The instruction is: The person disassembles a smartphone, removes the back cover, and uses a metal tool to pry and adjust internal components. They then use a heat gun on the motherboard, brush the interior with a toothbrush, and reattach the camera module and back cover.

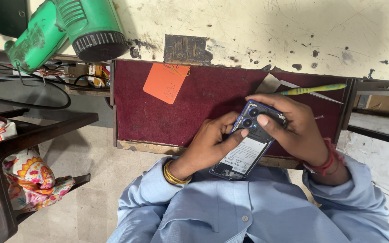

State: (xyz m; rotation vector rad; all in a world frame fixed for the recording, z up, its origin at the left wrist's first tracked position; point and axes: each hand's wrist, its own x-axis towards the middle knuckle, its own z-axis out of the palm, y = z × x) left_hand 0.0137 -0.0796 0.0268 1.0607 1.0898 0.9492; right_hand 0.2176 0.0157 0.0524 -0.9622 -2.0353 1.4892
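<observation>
Both hands hold an opened blue smartphone with its back cover off and a white-labelled battery showing (247, 150), tilted over the near edge of a dark red felt-covered work pad (158, 121). The left hand (208, 146) wraps the phone's left side, thumb lying across the battery. The right hand (296, 130) closes over the camera end, a fingertip pressing beside the round lenses. Just beyond the right hand lie a yellow-green plastic pry tool (314, 89) and a pale triangular card (271, 83). Farther beyond the left hand sits an orange square card (165, 82), and well beyond it a green heat gun (64, 29).
</observation>
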